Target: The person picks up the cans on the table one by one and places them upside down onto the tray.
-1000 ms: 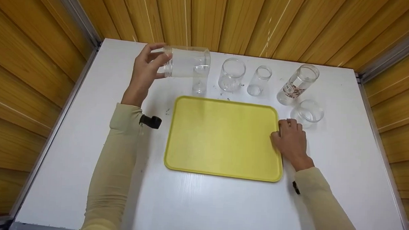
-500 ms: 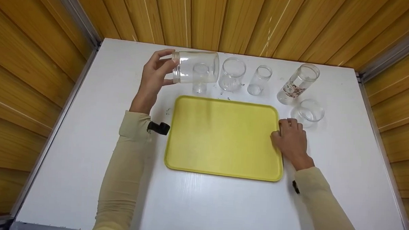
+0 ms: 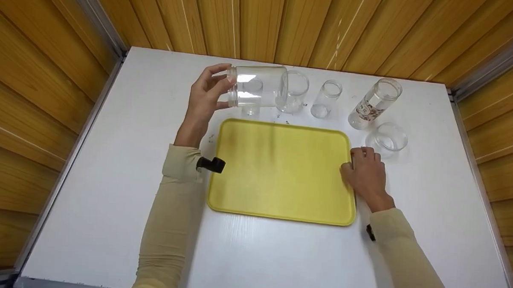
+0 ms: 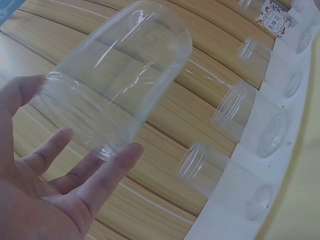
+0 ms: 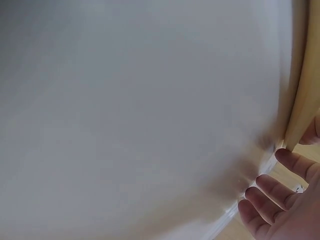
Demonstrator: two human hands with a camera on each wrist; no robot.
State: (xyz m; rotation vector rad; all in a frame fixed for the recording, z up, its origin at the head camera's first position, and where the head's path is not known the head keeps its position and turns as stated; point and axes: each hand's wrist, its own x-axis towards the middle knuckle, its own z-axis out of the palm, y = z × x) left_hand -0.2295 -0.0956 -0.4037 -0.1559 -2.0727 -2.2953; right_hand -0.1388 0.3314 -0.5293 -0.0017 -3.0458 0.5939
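My left hand (image 3: 203,100) grips a large clear jar (image 3: 265,88) by its threaded neck. The jar lies sideways in the air, mouth to the left and base to the right, above the table's back part. In the left wrist view the fingers and thumb spread around the neck of this jar (image 4: 120,65). At the right edge of a yellow tray (image 3: 281,174), my right hand (image 3: 367,175) holds the rim, thumb over the tray's side and fingers along the outside. The right wrist view shows the fingertips (image 5: 267,182) beside the rim, near the white tabletop.
Behind the tray stand a small jar (image 3: 251,111) partly covered by the held jar, a wide jar (image 3: 299,88) and a narrow jar (image 3: 325,101). Farther right are a tall jar with a floral label (image 3: 367,109) and a low clear jar (image 3: 391,138). Wooden panels (image 3: 260,25) border the table.
My left hand has carried the large jar to the right, so it now overlaps the wide jar in view. The right hand and tray stay in place.
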